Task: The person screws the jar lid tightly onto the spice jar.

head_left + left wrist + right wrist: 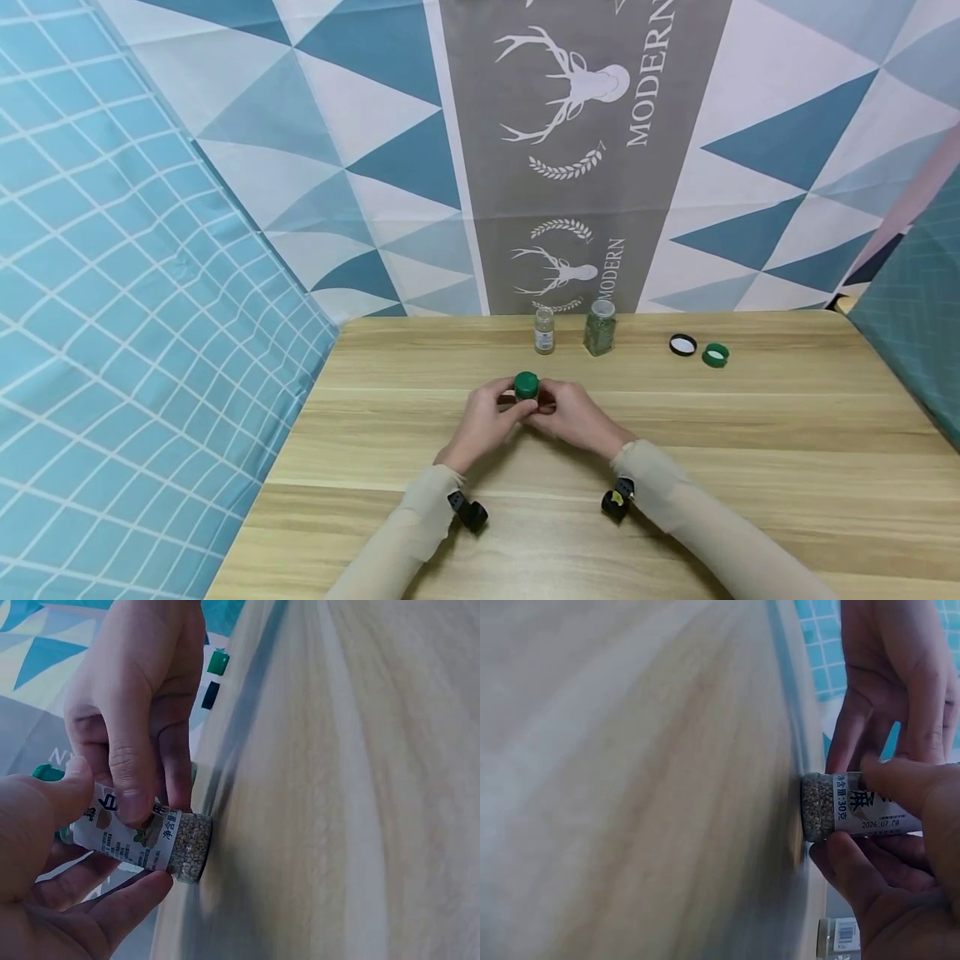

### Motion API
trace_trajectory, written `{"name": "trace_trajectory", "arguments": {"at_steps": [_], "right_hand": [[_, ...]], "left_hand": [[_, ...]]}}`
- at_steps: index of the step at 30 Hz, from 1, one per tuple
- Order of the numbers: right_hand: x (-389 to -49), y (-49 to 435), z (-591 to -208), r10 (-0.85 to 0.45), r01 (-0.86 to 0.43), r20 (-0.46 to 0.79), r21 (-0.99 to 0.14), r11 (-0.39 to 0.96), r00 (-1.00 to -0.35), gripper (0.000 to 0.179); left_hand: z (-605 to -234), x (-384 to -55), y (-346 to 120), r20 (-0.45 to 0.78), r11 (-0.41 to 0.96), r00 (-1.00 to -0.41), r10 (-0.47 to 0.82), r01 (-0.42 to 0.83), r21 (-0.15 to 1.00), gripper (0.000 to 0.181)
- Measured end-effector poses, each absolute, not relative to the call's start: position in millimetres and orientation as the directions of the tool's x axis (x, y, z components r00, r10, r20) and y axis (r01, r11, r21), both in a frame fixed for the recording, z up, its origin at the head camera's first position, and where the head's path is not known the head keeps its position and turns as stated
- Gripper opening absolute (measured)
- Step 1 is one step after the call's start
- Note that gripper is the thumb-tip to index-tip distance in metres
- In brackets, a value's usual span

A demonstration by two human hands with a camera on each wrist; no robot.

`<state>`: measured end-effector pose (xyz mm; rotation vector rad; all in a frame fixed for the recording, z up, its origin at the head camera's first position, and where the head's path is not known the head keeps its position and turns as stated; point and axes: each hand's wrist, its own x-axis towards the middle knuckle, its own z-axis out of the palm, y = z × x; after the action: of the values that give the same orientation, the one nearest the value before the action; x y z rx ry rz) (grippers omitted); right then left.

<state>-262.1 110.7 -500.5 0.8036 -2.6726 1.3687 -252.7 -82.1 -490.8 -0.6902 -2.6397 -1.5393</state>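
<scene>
A small jar of pale seeds (189, 847) has a green cap (527, 384) and a white printed label. It stands roughly upright with its base at or just above the table, held between both hands. My left hand (482, 423) grips it from the left, thumb and fingers around its side. From the other side my right hand (577, 419) holds it too, its thumb on the label in the left wrist view. Behind the hands stand a slim glass jar with a label (544, 333) and a wider jar of green flakes (599, 332); no coloured cap shows on either.
A black cap (682, 344) and a green cap (716, 356) lie separately towards the back right of the wooden table (750, 467). A patterned cloth (390, 167) hangs along the back edge, with a blue checked cloth (135, 333) at the left.
</scene>
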Motion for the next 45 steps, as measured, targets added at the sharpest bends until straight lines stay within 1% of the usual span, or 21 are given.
{"name": "trace_trajectory", "arguments": {"at_steps": [8, 16, 27, 34, 39, 45], "right_hand": [[-275.4, 96.9, -499.2, -0.401, -0.493, 0.310, -0.700, 0.517, -0.862, 0.017], [-288.6, 86.1, -498.4, -0.410, -0.484, 0.295, -0.716, 0.504, -0.863, 0.023], [-298.4, 82.5, -502.8, -0.357, -0.444, 0.284, -0.721, 0.532, -0.890, 0.021], [-307.6, 76.7, -503.5, -0.378, -0.434, 0.255, -0.728, 0.531, -0.890, 0.022], [-318.4, 71.8, -500.3, -0.389, -0.432, 0.244, -0.728, 0.532, -0.889, 0.022], [-331.1, 65.3, -497.8, -0.381, -0.429, 0.243, -0.722, 0.543, -0.892, 0.018]], "left_hand": [[-490.8, -262.3, -90.8, 0.231, 0.434, -0.923, 0.308, 0.353, 0.829, 0.037], [-489.1, -272.8, -98.2, 0.251, 0.449, -0.929, 0.272, 0.354, 0.820, 0.036], [-492.4, -283.9, -99.1, 0.264, 0.429, -0.929, 0.261, 0.357, 0.830, 0.035], [-499.1, -288.7, -101.7, 0.270, 0.412, -0.942, 0.201, 0.331, 0.849, 0.033], [-499.6, -297.4, -104.8, 0.277, 0.404, -0.941, 0.193, 0.334, 0.852, 0.033], [-495.3, -308.4, -109.1, 0.275, 0.405, -0.943, 0.188, 0.329, 0.853, 0.032]]}}
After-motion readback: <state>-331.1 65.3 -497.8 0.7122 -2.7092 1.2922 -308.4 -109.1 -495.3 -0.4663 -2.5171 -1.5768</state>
